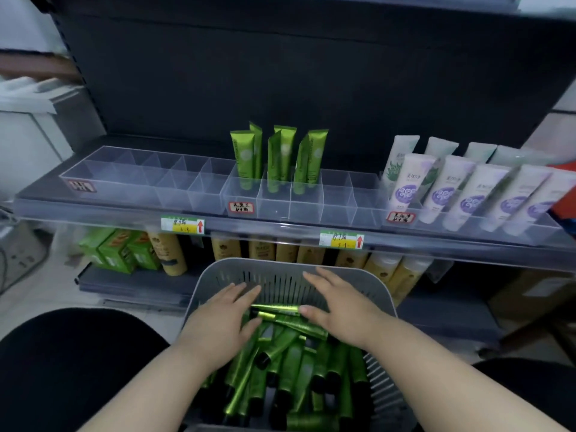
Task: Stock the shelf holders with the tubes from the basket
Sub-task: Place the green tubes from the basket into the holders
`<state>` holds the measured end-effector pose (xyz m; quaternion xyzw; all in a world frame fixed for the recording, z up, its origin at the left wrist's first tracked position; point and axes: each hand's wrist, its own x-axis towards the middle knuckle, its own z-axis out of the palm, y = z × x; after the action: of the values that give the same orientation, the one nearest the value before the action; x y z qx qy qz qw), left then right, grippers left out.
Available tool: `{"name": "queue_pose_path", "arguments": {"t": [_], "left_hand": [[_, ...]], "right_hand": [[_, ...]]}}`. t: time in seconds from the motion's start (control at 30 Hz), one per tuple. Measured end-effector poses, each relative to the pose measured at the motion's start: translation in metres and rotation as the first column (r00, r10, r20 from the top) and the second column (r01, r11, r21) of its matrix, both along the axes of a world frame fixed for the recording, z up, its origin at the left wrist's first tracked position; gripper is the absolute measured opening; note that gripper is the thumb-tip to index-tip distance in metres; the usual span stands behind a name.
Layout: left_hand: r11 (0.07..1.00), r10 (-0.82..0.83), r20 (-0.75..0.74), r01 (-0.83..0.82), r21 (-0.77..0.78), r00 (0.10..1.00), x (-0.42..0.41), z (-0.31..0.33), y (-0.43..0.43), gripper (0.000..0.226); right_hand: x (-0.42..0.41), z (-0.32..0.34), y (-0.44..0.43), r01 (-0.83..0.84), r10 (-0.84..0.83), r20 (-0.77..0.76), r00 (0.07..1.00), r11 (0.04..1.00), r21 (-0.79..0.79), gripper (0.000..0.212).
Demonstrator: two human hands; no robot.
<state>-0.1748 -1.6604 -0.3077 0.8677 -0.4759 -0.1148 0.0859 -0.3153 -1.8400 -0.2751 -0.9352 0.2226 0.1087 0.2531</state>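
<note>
Many green tubes (294, 360) in basket (212, 282), six in holders (307, 210)

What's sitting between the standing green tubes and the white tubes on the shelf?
Head view: only empty clear holder compartments lie between the green tubes and the white tubes.

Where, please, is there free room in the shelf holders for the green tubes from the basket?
The left clear holder is all empty. In the middle holder, the two columns right of the standing green tubes are empty too. It is crowded in the right holder, filled by white-and-purple tubes.
</note>
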Motion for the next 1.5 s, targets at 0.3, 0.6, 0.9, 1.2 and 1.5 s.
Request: {"name": "queue_pose_path", "arguments": {"t": [0.3,0.6,0.9,1.2,1.5], "left_hand": [[0.998,0.007,-0.087,-0.001,0.07,0.996,0.01,-0.015,-0.012,0.059],[0.871,0.04,-0.165,0.047,0.49,0.985,0.019,-0.06,-0.023,0.048],[0.855,0.113,-0.176,-0.006,0.519,0.978,0.017,-0.11,-0.034,0.054],[0.906,0.172,-0.231,-0.062,0.419,0.958,0.026,-0.139,-0.044,0.068],[0.897,0.375,-0.338,-0.246,0.366,0.863,0.032,-0.147,-0.051,0.055]], "right_hand": [[-0.007,-0.047,-0.001,-0.048,-0.013,-0.357,0.934,0.986,-0.162,0.07],[-0.009,-0.11,0.019,0.029,-0.085,-0.551,0.83,0.994,-0.11,0.062],[0.0,-0.139,0.018,0.08,-0.111,-0.518,0.848,0.993,-0.082,0.06],[0.012,-0.161,0.018,0.0,-0.103,-0.588,0.802,0.985,-0.173,0.064],[0.022,-0.165,0.023,-0.018,-0.145,-0.599,0.787,0.966,-0.257,0.073]]}}
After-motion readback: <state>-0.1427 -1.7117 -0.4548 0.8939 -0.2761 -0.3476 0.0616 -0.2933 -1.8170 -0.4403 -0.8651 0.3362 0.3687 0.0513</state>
